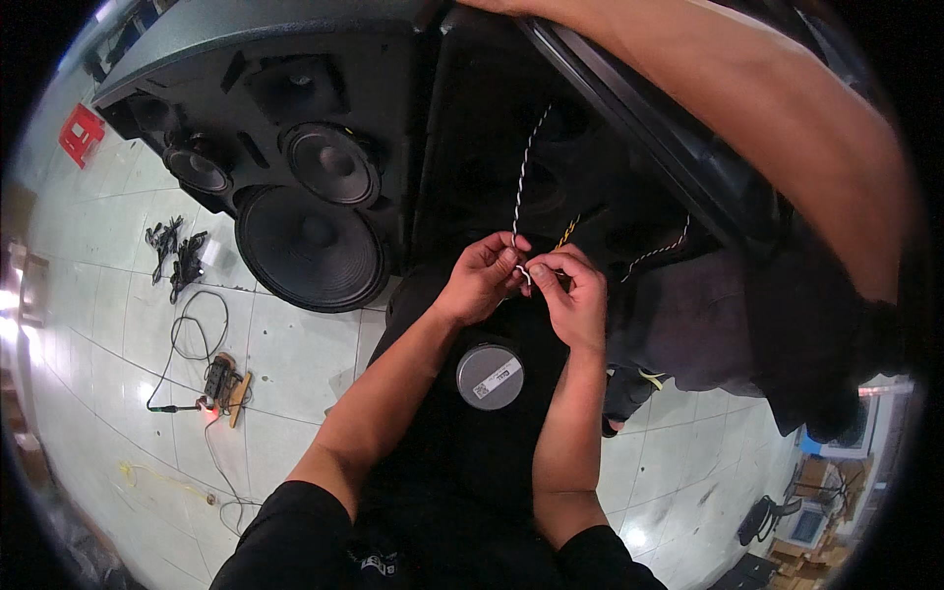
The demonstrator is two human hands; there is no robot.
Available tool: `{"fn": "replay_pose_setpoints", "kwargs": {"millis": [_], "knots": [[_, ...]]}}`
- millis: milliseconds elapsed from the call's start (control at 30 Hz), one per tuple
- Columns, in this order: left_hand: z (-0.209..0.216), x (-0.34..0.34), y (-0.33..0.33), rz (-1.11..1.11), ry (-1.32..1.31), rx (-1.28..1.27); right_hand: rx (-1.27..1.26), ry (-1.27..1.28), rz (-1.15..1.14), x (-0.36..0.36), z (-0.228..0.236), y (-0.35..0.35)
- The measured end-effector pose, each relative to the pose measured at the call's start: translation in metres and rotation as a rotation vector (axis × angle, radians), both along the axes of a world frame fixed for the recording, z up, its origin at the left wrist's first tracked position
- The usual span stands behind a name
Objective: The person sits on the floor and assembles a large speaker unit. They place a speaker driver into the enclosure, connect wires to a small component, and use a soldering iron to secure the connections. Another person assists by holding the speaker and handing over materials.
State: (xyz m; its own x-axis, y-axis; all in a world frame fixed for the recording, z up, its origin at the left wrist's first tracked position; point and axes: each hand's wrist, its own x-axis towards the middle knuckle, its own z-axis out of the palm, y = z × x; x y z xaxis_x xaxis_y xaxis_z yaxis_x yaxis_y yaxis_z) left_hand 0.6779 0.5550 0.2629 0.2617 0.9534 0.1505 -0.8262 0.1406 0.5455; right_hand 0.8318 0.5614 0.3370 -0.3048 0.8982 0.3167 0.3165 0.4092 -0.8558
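Observation:
Both hands meet over my lap in front of an unlit, open speaker cabinet (472, 138). My left hand (476, 280) pinches a twisted black-and-white wire (522, 167), which runs up into the cabinet. My right hand (572, 295) is closed on the white end of that wire, close to the left fingertips. A twisted yellow-and-black wire (567, 232) comes out of the cabinet just above the right hand. On my lap below the hands rests a round grey speaker driver (490, 395), its labelled back facing up. Another black-and-white wire (661, 253) hangs at the right.
A black speaker cabinet (393, 147) with several cones stands at the left. Another person's arm (728, 88) reaches across the top right, over the open cabinet. Cable bundles (179, 258), a power strip (221, 382) and a red stool (81, 135) sit on the tiled floor.

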Motion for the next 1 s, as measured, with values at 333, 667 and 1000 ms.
{"fn": "replay_pose_setpoints", "kwargs": {"millis": [333,667,1000], "knots": [[-0.006,-0.005,-0.003,0.001,-0.144,0.081,0.149,-0.194,-0.102,0.004,0.017,-0.007],[-0.005,0.002,0.000,0.378,0.411,0.078,0.353,-0.439,-0.148,-0.003,0.044,-0.017],[0.023,-0.013,-0.004,-0.111,-0.343,-0.083,0.445,-0.374,-0.381,-0.007,-0.007,-0.022]]}}
